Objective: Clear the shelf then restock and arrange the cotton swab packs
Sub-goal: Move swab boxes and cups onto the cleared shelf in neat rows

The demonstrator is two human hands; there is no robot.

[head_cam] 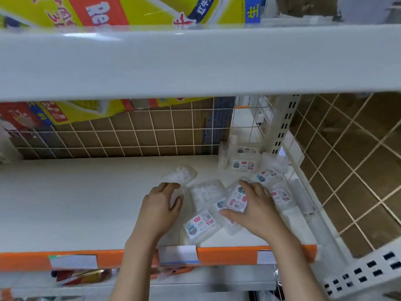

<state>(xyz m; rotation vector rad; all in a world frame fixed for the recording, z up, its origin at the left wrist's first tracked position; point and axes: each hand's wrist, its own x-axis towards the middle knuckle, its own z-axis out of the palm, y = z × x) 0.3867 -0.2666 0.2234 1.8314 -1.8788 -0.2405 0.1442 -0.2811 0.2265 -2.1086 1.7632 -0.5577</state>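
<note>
White metal shelving is filling my view, with the broad white shelf board point(76, 203) lying in front of me behind its orange front strip point(227, 255), which is carrying pale price labels point(178, 254). At the back a cream wire grid panel point(130, 135) is standing before brown cardboard boxes, and yellow and red printed cartons point(71, 111) are showing above it under the upper white shelf point(195, 61). Clear plastic cotton swab packs with small printed labels point(200, 224) are lying scattered over the right half of the board, some flat, some overlapping, and a few are standing stacked in the far right corner point(242, 161) against the wire side panel. I am seeing my left hand point(160, 205) resting with fingers curled over a clear pack near the middle of the pile, though blur is keeping me from telling whether it is really gripping it or only touching it. My right hand point(251, 205) is gripping a tilted labelled pack point(236, 198), thumb along its lower edge and fingers over its far side. Brown floor tiles with light grout point(347, 170) are showing to the right, beyond the perforated white upright point(282, 124).
</note>
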